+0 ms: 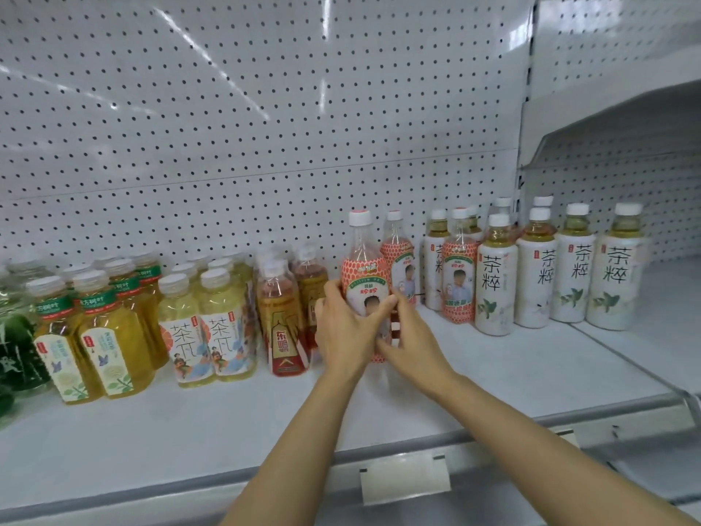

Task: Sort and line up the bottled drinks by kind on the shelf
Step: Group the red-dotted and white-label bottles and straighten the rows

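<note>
A clear bottle with an orange-patterned label and white cap (363, 267) stands upright on the white shelf (493, 366). My left hand (347, 328) wraps its left side and my right hand (407, 341) touches its lower right side. Two more orange-label bottles stand behind and to the right: one (398, 252) close behind, another (459, 267) among the white-label tea bottles (495, 282). Left of my hands are red-and-gold bottles (282, 317), yellow tea bottles with illustrated labels (205, 328) and green-capped tea bottles (98, 336).
Dark green bottles (15, 354) sit at the far left edge. A perforated white back panel (265, 127) rises behind everything. The shelf's front rail carries a blank price tag holder (404, 480). A second shelf section (645, 336) adjoins on the right.
</note>
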Tool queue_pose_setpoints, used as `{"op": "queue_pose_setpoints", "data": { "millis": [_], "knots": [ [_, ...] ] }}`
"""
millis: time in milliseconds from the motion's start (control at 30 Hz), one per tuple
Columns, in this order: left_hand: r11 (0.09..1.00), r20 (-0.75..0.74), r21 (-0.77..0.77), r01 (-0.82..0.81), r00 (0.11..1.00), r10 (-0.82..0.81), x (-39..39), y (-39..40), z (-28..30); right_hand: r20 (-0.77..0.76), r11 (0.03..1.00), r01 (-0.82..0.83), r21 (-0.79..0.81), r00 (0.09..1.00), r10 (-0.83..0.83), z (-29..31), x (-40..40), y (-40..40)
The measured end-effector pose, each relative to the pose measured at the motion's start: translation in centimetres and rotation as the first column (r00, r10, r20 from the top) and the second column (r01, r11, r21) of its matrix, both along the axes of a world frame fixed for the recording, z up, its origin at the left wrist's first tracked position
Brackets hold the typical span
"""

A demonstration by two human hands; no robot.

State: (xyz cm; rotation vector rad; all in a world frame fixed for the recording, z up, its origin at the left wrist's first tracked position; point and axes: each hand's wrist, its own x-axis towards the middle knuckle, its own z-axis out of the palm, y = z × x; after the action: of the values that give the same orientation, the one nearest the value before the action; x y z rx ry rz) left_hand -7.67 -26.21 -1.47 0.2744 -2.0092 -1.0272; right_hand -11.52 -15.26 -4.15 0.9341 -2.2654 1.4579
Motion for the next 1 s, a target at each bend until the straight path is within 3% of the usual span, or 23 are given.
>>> {"op": "queue_pose_setpoints", "data": {
  "millis": [600,733,867,933,1000],
  "knots": [
    [0.994,0.215,0.055,-0.099,0.973,0.085,-8.8,0.4,-0.5,0.080,0.989,0.060,0.133,0.994,-0.071,-0.4,-8.0,-1.4],
    [0.993,0.221,0.054,-0.102,0.971,0.088,-10.0,-0.2,-0.9,-0.179,0.923,0.272,0.271,0.957,-0.229,1.5,-9.1,0.9],
    [0.993,0.214,0.061,-0.106,0.973,0.090,-10.3,-0.3,-1.0,-0.446,0.840,0.531,0.110,0.782,-0.435,5.1,-10.6,4.4],
    [0.992,0.214,0.068,-0.103,0.973,0.086,-10.3,-0.3,-1.0,-0.490,0.788,0.616,0.016,0.692,-0.531,7.0,-11.7,5.5],
    [0.993,0.216,0.067,-0.101,0.973,0.084,-10.5,-0.4,-1.1,-0.429,0.765,0.642,0.049,0.705,-0.565,8.9,-12.7,5.9]
  ]
}}
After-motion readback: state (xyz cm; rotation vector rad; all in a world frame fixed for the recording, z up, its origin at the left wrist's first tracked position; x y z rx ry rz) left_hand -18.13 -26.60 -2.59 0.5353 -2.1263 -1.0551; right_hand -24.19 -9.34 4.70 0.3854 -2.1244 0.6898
